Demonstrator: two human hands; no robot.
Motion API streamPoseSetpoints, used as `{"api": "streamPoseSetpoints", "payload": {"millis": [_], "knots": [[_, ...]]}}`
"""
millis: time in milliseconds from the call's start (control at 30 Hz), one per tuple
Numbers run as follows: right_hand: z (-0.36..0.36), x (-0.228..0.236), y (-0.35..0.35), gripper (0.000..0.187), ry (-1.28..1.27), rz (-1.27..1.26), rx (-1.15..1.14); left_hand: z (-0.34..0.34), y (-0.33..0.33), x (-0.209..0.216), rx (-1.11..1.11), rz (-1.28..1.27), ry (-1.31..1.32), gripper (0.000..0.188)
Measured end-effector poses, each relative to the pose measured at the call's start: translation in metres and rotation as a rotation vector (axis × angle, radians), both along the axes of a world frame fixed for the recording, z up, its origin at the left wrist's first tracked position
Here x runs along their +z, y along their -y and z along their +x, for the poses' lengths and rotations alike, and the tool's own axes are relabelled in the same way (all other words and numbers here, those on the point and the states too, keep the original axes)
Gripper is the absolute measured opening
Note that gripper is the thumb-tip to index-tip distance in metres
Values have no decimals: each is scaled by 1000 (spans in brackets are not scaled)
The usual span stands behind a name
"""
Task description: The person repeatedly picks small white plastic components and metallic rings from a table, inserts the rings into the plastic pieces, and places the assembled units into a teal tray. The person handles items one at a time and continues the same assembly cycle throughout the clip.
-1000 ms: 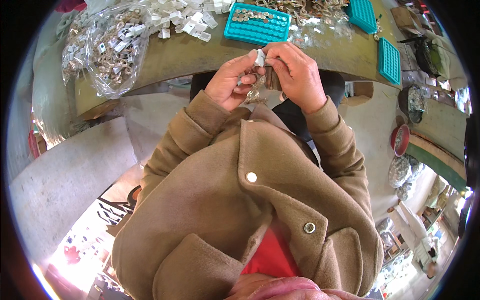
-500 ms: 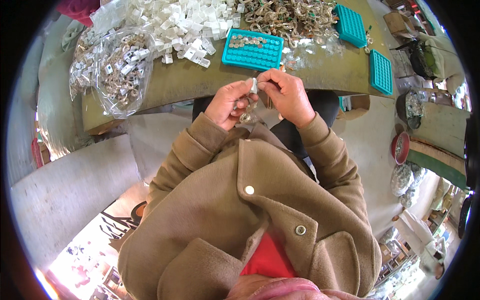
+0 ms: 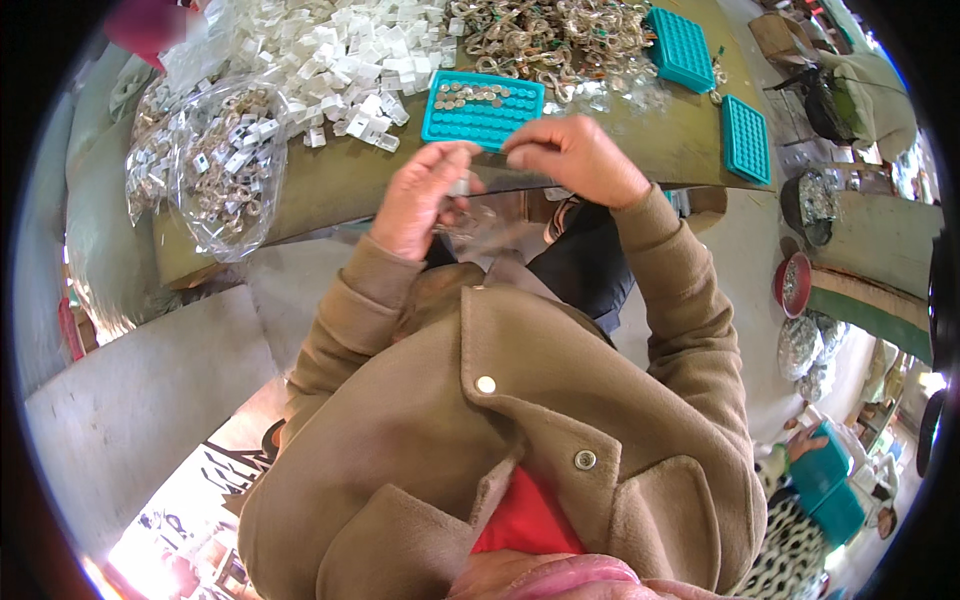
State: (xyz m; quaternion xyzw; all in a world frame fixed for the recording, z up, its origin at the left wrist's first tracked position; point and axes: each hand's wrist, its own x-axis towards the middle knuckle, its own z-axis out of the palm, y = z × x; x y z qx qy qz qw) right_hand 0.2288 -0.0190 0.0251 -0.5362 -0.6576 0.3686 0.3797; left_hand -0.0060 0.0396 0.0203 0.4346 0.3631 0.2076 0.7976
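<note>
My left hand [image 3: 418, 200] is closed around a small white plastic piece [image 3: 460, 186], with blurred clear looped cord below it. Just over the table's front edge, my right hand [image 3: 580, 158] pinches its thumb and fingertips together at the near right corner of a turquoise tray [image 3: 482, 128]. Whatever lies between those fingertips is too small to make out. Small round silvery discs [image 3: 470, 96] sit in the tray's far rows of round pockets.
White plastic pieces [image 3: 340, 60] are heaped behind the tray, beside a pile of clear looped cords [image 3: 560, 40]. A clear bag [image 3: 230, 170] of cords with white pieces lies left. Two turquoise trays [image 3: 682, 50] are at right. Another person's hand [image 3: 808, 440] holds turquoise trays lower right.
My hands have parted: the right moved forward to the tray's corner, the left shifted left with the white piece. A person carrying turquoise trays has come into view at lower right.
</note>
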Motion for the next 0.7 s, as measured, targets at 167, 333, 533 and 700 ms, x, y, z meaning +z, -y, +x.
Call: {"api": "streamPoseSetpoints", "payload": {"millis": [167, 333, 533, 700], "knots": [[47, -15, -19, 17, 323, -22, -564, -44, -37, 22, 288, 433, -3, 20], [74, -29, -31, 17, 755, 53, -678, -121, -121, 35, 407, 1057, -558, 20], [73, -34, -37, 14, 874, 7, -715, -147, -161, 27, 559, 1448, -816, 27], [75, -21, -31, 11, 752, 186, -657, -74, -89, 25, 532, 914, -214, 28]]}}
